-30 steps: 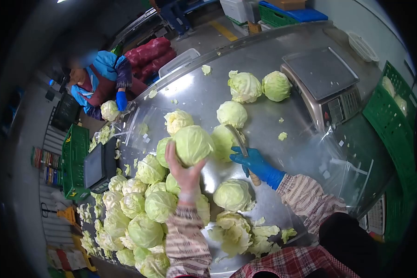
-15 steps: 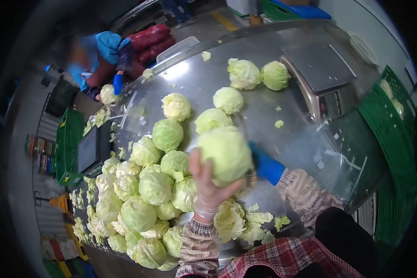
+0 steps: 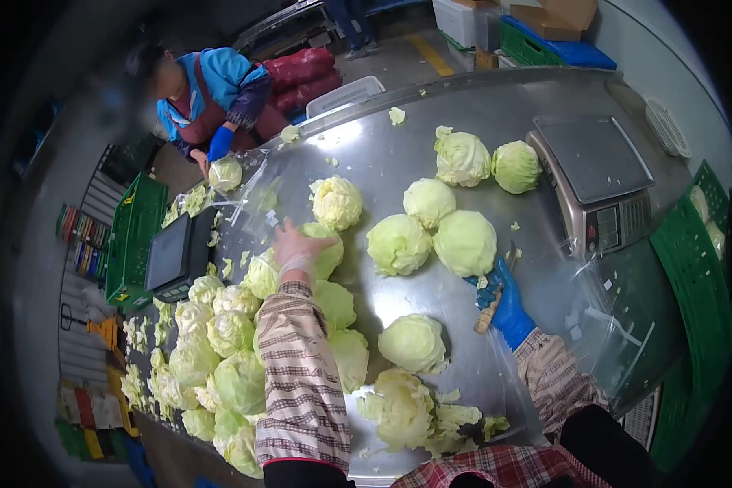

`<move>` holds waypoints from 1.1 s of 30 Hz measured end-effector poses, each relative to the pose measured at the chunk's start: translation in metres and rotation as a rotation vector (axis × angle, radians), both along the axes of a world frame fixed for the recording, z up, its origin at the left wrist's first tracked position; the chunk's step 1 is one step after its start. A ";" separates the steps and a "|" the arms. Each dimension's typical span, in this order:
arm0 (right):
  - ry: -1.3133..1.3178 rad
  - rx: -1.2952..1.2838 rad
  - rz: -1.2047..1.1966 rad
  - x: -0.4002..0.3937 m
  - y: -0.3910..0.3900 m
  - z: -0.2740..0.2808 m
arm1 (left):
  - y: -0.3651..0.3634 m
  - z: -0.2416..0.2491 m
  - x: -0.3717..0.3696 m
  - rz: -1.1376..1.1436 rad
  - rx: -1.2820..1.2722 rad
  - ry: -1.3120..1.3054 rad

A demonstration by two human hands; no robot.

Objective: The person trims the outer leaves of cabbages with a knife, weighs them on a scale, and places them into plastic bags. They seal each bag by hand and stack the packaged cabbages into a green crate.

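Observation:
My left hand (image 3: pixel 298 248), in a clear glove, reaches over the pile of cabbages (image 3: pixel 240 381), its spread fingers on top of a green cabbage (image 3: pixel 327 251). My right hand (image 3: pixel 508 313), in a blue glove, is wrapped round the wooden handle of a knife (image 3: pixel 485 315). Its fingers are beside a round cabbage (image 3: pixel 464 243) on the metal table. Against that one sit two more, a pale cabbage (image 3: pixel 398 245) and a smaller cabbage (image 3: pixel 429 202). Nearer to me lie a single cabbage (image 3: pixel 413 343) and a leafy trimmed cabbage (image 3: pixel 403 411).
The metal table (image 3: pixel 382 305) bears a scale (image 3: pixel 594 175) at right and a dark scale (image 3: pixel 179 252) at left. A co-worker (image 3: pixel 215 98) handles a cabbage (image 3: pixel 225 174) across it. Green crates (image 3: pixel 134 244) stand left and right. Plastic film (image 3: pixel 606 325) lies near my right arm.
The large cabbage that was between my hands now rests on the table beside the others. My left hand has moved left onto the pile. The view has shifted, and the knife now shows.

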State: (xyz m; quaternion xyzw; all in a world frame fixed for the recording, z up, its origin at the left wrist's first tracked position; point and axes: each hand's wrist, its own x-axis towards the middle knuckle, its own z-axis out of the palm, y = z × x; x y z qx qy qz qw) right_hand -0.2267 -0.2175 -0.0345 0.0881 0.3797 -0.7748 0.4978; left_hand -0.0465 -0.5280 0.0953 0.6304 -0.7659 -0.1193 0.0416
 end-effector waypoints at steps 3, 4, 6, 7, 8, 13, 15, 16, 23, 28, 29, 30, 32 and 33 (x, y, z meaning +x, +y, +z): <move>0.037 0.007 0.068 -0.004 -0.006 0.003 | -0.023 -0.017 0.004 0.003 0.213 0.099; 0.064 0.008 0.047 -0.003 -0.008 0.004 | -0.020 -0.016 0.003 -0.032 0.195 0.053; 0.086 0.013 0.028 -0.002 -0.010 0.001 | -0.014 -0.008 0.002 -0.078 0.177 0.019; 0.100 0.021 -0.002 0.001 -0.009 0.009 | -0.010 -0.006 0.002 -0.071 0.150 -0.012; 0.115 0.081 0.021 0.008 -0.008 0.017 | -0.006 -0.008 -0.001 -0.074 0.124 -0.047; 0.309 0.196 0.057 0.038 0.014 0.040 | 0.003 -0.013 -0.002 -0.086 -0.013 0.001; 0.478 0.161 0.122 0.046 0.028 0.047 | 0.018 0.000 -0.007 -0.129 -0.049 -0.072; 0.537 0.175 0.124 0.049 0.033 0.052 | 0.027 0.006 -0.010 -0.208 -0.140 -0.118; 0.737 -0.074 0.391 0.085 0.038 0.109 | 0.140 0.088 0.037 -0.584 -0.283 0.295; 0.339 -0.083 0.706 0.124 0.051 0.112 | 0.250 0.103 0.091 -0.836 0.025 0.257; 0.315 -0.048 0.729 0.136 0.057 0.104 | 0.268 0.095 0.102 -0.853 0.022 0.275; 0.156 -0.013 0.717 0.149 0.066 0.096 | 0.281 0.087 0.118 -0.842 0.030 0.332; -0.129 0.009 0.705 0.174 0.090 0.063 | 0.305 0.067 0.155 -0.699 0.170 0.633; -0.152 0.030 0.738 0.185 0.097 0.073 | 0.315 0.056 0.182 -0.557 0.304 0.863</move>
